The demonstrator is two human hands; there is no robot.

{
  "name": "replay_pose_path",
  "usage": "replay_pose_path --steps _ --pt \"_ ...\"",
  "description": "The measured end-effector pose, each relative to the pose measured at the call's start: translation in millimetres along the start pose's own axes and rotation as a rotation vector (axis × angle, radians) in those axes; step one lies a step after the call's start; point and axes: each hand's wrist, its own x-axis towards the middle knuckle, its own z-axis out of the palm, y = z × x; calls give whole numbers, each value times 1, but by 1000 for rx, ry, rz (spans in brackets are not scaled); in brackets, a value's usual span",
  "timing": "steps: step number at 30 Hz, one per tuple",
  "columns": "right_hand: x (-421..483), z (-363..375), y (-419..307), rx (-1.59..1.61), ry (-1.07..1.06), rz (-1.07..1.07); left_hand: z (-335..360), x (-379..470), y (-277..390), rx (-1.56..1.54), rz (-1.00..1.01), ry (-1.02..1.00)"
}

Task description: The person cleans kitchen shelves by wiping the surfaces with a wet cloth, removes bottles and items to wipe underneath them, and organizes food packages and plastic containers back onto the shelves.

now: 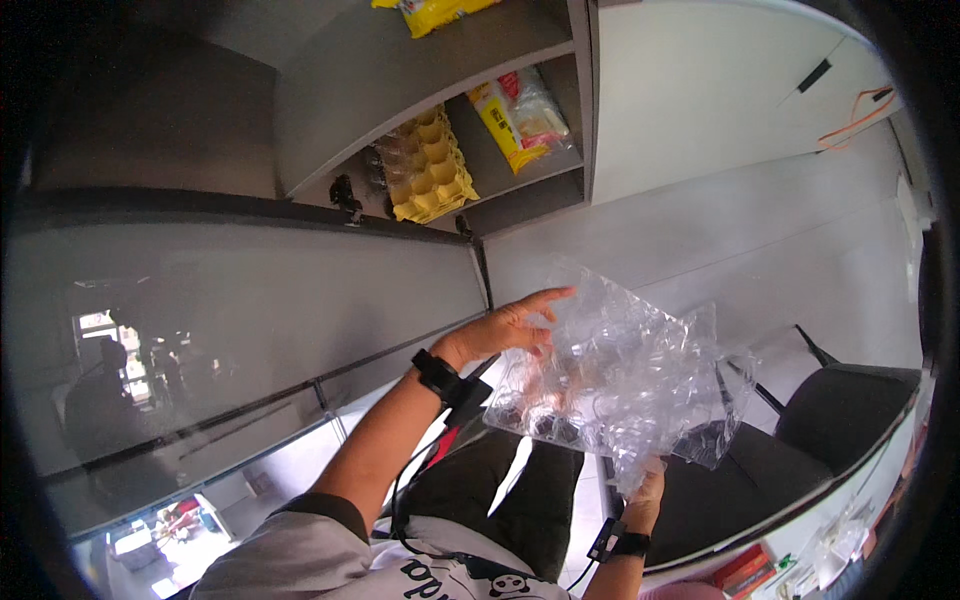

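Observation:
Before me is a crumpled bundle of clear plastic egg trays (622,367), moulded with rounded cups and catching the light. My left hand (517,326) is at its left side, index finger stretched along the plastic and the other fingers bent against its edge. Some of those fingertips are partly hidden or blurred through the clear sheet. Lower down, my right hand (646,484) grips the bundle's bottom corner. Both wrists wear black bands with small devices and cables.
An open cabinet (525,52) above holds yellow egg trays (431,165) and a yellow plastic packet (517,120). A glossy grey cabinet door (285,300) hangs open at left. At lower right is a black chair (847,420). Behind the plastic is a white wall (750,225).

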Motion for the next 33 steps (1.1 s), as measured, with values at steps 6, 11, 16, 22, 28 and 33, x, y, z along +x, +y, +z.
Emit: replay_pose_path --steps 6,11,16,22,28,33 --pt "81 -6 30 90 3 84 -115 25 0 -359 132 685" --pt "95 35 37 -22 83 -32 -242 27 10 -1193 395 1005" --pt "96 27 37 -90 40 -67 -284 31 20 -1387 363 1295" --pt "101 50 41 -80 31 -95 -261 27 4 -1118 536 1085" --pt "94 65 41 -129 -81 -118 -179 20 -28 -861 517 988" --pt "82 55 37 20 -50 -87 -133 16 -45 -838 472 996"
